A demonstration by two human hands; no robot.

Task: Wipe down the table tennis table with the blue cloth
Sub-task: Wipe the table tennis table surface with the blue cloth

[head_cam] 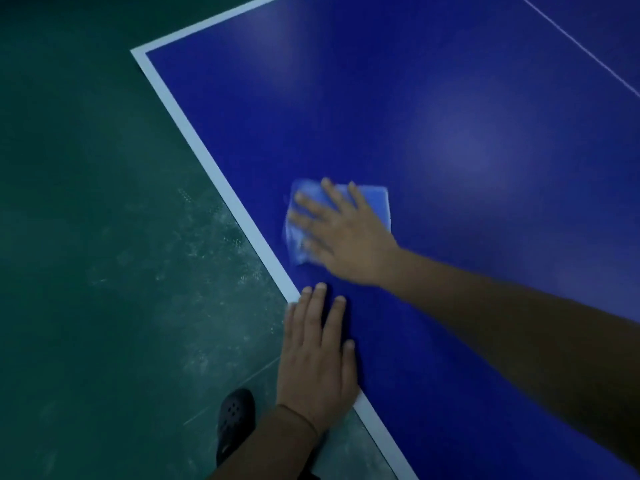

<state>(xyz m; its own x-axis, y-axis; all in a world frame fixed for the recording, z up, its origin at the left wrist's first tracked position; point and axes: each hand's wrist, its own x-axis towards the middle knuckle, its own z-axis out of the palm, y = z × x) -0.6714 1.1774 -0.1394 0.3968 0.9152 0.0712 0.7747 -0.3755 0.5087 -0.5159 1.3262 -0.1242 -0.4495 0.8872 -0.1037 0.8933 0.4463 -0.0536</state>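
Wiping in hand: cloth (370, 199) pressed flat by spread right hand (341, 233) near table's (450, 133) left edge; left hand (317, 358) flat, bracing. Next, strokes are likely needed over the far surface.

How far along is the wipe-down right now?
Done: cannot tell; no wiped patch shows on the table. In hand: the right hand presses the blue cloth flat near the white edge; the left hand rests on that edge. Left: apparently the rest of the surface.
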